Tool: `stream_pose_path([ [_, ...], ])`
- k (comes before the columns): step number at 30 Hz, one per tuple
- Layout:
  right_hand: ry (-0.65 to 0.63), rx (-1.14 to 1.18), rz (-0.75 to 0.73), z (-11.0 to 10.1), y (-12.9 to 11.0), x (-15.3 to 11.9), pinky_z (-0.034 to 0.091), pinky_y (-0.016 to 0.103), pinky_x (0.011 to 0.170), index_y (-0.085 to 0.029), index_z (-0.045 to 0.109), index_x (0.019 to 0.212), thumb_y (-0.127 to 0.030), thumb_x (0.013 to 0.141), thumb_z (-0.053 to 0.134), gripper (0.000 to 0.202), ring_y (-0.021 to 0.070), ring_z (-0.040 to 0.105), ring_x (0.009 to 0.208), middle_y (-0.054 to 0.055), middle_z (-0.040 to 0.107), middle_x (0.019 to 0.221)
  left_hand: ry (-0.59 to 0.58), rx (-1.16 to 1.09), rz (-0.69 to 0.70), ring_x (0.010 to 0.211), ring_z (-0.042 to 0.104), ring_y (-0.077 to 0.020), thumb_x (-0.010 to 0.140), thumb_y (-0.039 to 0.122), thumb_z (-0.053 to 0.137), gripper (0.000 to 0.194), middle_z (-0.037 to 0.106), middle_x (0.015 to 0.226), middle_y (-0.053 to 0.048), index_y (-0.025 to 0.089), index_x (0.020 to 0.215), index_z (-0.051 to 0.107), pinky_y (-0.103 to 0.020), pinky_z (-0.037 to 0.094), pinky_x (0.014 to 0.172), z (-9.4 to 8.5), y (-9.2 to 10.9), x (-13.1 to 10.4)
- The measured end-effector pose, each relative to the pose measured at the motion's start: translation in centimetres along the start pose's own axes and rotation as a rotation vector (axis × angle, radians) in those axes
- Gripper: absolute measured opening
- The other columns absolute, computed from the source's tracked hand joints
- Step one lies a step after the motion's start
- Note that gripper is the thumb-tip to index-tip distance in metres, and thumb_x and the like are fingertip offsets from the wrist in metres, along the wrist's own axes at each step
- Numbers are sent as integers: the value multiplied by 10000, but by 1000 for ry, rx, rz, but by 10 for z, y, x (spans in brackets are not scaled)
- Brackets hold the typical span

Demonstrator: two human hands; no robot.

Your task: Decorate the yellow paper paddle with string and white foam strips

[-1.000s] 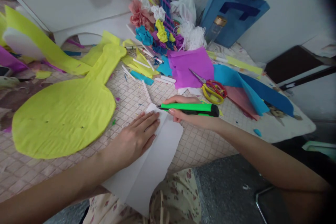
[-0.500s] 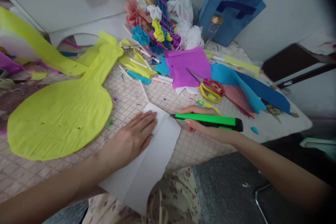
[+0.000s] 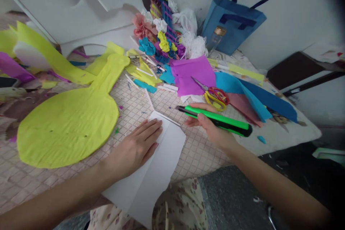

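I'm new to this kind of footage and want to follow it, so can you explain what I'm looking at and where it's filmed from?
There is no machine here: a person works with bare hands, and one head-worn camera looks forward and down at them. The left hand lies flat on a folded sheet of white paper. The right hand holds a green and black plastic cutter, its tip just above the sheet's far edge. On the table with a diamond-patterned cover lie a yellow guitar-like shape, scissors with red and yellow handles, and a purple sheet. Behind them stands a blue bag.
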State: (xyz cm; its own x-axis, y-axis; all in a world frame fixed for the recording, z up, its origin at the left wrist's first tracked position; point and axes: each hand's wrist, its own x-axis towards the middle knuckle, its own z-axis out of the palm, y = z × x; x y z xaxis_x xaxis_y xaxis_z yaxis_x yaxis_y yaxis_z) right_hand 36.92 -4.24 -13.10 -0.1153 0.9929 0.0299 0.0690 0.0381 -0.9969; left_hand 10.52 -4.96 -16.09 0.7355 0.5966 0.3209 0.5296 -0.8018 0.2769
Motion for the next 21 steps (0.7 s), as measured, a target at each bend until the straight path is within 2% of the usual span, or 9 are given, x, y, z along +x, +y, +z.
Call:
stream_pose_path([
  [2,-35,135,-13,20,5,6,573,395,845,-255,590,1155,-377,904,558,281,161,672,895,51,659,1044,3,-12,0,1319,443,-254,947,197,441,371,502,1400,-134,119,1300,523,-487,388,1107,-1,0,0],
  [4,-105,236,0,38,9,13,547,415,899,-262,575,1163,-382,906,556,284,159,668,918,43,660,1033,10,-14,0,1317,446,-253,947,201,443,372,507,1396,-132,123,1301,524,-488,389,1104,-1,-1,-1],
  [8,-203,227,23,59,17,30,508,418,955,-261,548,1196,-418,902,553,333,160,668,928,39,669,982,15,-6,12,1326,433,-256,944,200,451,377,495,1404,-144,100,1300,526,-481,376,1114,0,-1,-2],
  [12,-78,78,-112,55,16,49,506,385,952,-287,549,1202,-448,900,539,343,154,655,963,41,623,1161,25,8,16,1330,427,-249,943,189,455,376,497,1404,-138,93,1299,526,-466,373,1119,1,-1,-4],
  [15,-2,-10,-157,47,10,54,534,351,892,-287,548,1220,-464,903,521,363,136,654,899,34,636,1117,31,5,16,1315,447,-245,942,180,453,370,512,1390,-140,88,1292,531,-457,384,1114,0,-1,-4],
  [17,-62,-40,-98,42,6,52,568,297,752,-261,562,1213,-467,886,548,386,122,654,779,26,659,967,30,2,16,1310,452,-250,941,184,457,369,516,1386,-142,88,1288,535,-465,385,1111,-1,0,-3],
  [19,-176,-60,-18,40,3,48,553,238,599,-233,576,1199,-471,868,573,407,108,640,671,15,651,850,28,0,13,1309,453,-255,942,192,459,368,513,1389,-140,94,1288,537,-476,384,1110,-1,0,-3],
  [21,-269,-86,37,39,0,45,529,208,534,-219,587,1187,-475,863,577,413,100,632,636,13,645,815,29,-1,11,1310,452,-258,942,194,459,366,509,1393,-138,99,1286,538,-480,388,1106,0,0,-3],
])
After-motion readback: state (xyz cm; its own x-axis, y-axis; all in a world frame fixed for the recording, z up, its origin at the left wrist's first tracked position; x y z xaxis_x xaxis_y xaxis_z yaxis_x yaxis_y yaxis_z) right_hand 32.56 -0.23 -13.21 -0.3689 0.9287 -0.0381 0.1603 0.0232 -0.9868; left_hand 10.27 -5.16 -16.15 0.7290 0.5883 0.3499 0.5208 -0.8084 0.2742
